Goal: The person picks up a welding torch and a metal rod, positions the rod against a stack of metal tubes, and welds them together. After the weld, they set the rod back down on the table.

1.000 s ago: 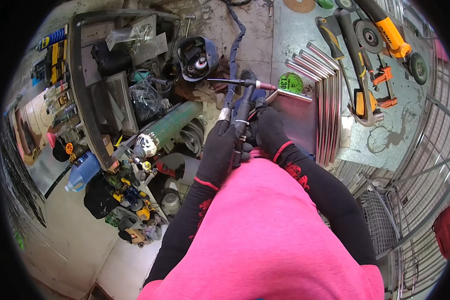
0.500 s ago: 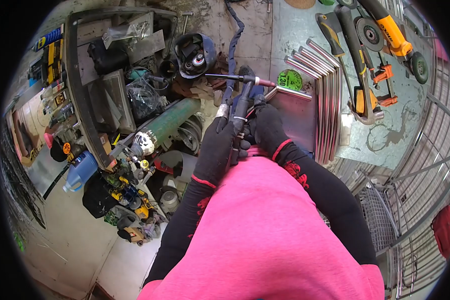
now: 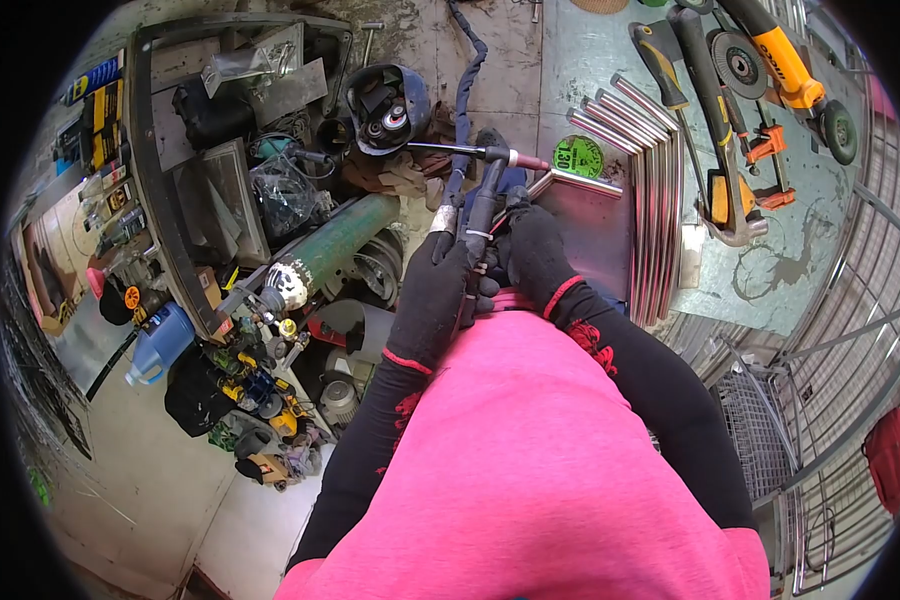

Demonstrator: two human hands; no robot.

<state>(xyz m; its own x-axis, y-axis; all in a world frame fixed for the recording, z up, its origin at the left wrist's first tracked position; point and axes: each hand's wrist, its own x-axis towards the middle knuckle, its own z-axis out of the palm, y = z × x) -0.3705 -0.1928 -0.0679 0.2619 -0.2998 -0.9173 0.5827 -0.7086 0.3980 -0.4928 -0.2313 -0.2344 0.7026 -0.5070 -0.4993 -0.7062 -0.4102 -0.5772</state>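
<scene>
Both hands wear black gloves with red cuffs, close to the pink shirt. My left hand (image 3: 432, 290) is wrapped round the handle of a welding torch (image 3: 487, 197), whose pinkish nozzle and thin black back cap lie across the top. My right hand (image 3: 538, 252) is just right of the torch, its fingers bent and partly hidden; what they hold, if anything, cannot be made out. Right of it, bent metal tubes (image 3: 654, 230) lie nested side by side, with a round green disc (image 3: 578, 157) near their corner.
A welding helmet (image 3: 388, 110) and a green gas cylinder (image 3: 345, 243) are at the left. An orange angle grinder (image 3: 785, 68), a hammer (image 3: 718, 130) and clamps (image 3: 767, 147) lie at the upper right. Wire racks (image 3: 840, 330) stand at the far right.
The view has shifted very slightly. Both hands and the torch keep almost the same place and pose.
</scene>
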